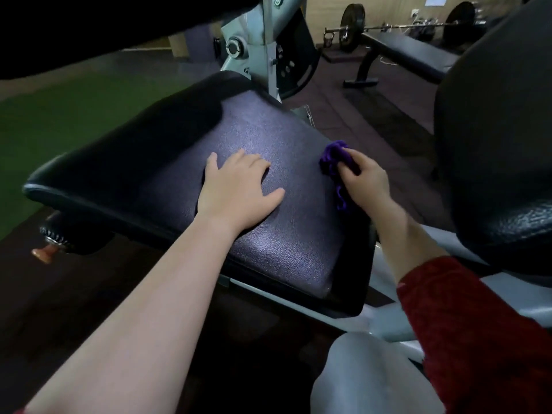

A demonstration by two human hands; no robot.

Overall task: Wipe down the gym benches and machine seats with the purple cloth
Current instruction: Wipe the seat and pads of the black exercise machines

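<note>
Bare and stretched forward, my left forearm ends in my left hand (239, 186), fingers spread and palm flat on the black padded seat (167, 162). Just beside it, at the seat's right edge, my right hand (366, 182) is bunched around the purple cloth (333, 159), pressing it against the padding. Well beyond, a flat bench (415, 56) stands under a barbell (352, 26).

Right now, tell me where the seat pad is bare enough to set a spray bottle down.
The seat pad is bare on its whole left half, between the left hand and the pad's left edge. The near strip below the left hand's wrist is bare too. The right edge is crowded: the right hand presses the purple cloth there.
</note>
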